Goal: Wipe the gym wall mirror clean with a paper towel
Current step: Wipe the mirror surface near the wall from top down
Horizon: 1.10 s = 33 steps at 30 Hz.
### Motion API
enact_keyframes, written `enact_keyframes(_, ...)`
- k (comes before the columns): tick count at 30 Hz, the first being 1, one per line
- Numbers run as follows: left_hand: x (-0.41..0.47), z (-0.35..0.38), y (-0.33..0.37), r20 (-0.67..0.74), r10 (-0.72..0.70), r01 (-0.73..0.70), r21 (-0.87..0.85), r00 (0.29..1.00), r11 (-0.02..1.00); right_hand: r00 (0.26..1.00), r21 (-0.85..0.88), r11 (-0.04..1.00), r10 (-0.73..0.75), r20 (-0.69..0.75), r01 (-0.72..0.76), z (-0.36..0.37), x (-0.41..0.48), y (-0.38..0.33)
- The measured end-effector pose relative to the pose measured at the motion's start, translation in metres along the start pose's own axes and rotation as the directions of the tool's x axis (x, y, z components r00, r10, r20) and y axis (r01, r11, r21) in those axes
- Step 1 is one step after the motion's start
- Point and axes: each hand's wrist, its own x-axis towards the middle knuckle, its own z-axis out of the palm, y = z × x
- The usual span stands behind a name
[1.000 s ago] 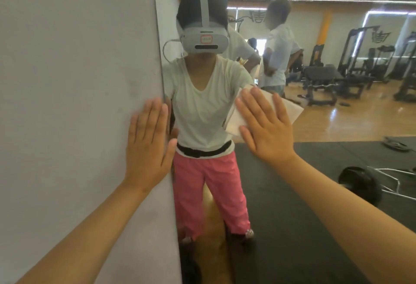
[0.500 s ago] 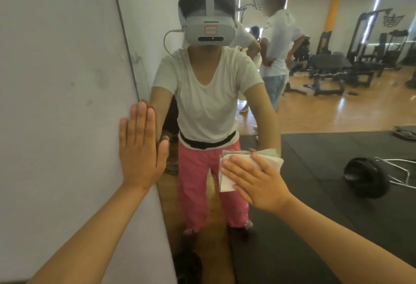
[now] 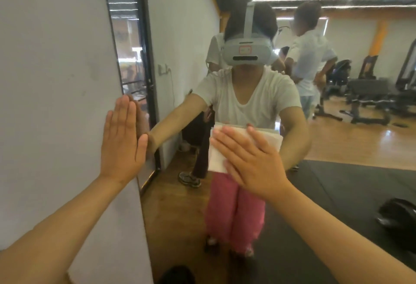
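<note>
Just left of mirror (image 3: 186, 27), gray wall (image 3: 56, 85)

I log: left hand (image 3: 121, 142) flat on the grey wall (image 3: 56, 81) beside the mirror (image 3: 337, 144); right hand (image 3: 252, 160) flat, pressing paper towel (image 3: 217, 155) to the glass.

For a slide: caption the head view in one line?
Right hand presses a paper towel against the gym mirror; left hand rests flat on the adjoining wall.
</note>
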Motion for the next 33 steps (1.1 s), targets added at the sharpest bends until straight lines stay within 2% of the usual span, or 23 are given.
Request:
enact_keyframes(3, -0.002, 0.004, 0.009, -0.057, -0.086, 0.084, -0.042, 0.995, 0.996, 0.996, -0.029, 0.998, 0.05, -0.078, -0.052, -0.015, 0.034, 0.031)
enact_keyframes(7, 0.0, 0.006, 0.01, -0.131, -0.094, 0.08, -0.106, 0.987, 0.991, 0.994, -0.087, 0.993, 0.075, -0.079, -0.082, -0.016, 0.049, 0.042)
enact_keyframes(12, -0.045, 0.021, 0.03, -0.224, -0.353, 0.272, -0.324, 0.909, 0.906, 0.991, -0.156, 0.981, 0.108, -0.077, -0.119, -0.009, 0.047, 0.039)
enact_keyframes(16, -0.094, 0.046, 0.047, -0.283, -0.345, 0.213, -0.407, 0.895, 0.888, 0.986, -0.199, 0.966, 0.153, -0.064, -0.163, -0.004, 0.031, 0.022)
enact_keyframes(20, -0.116, 0.066, 0.051, -0.314, -0.354, 0.217, -0.396, 0.881, 0.892, 0.984, -0.218, 0.96, 0.168, -0.055, -0.175, 0.011, -0.01, -0.005)
enact_keyframes(27, -0.125, 0.085, 0.038, -0.371, -0.304, 0.204, -0.286, 0.878, 0.936, 0.993, -0.195, 0.975, 0.091, -0.071, -0.103, 0.039, -0.082, -0.04)
enact_keyframes(33, -0.125, 0.088, 0.033, -0.382, -0.303, 0.195, -0.297, 0.873, 0.935, 0.999, -0.22, 0.975, 0.036, 0.027, -0.03, 0.029, -0.082, -0.02)
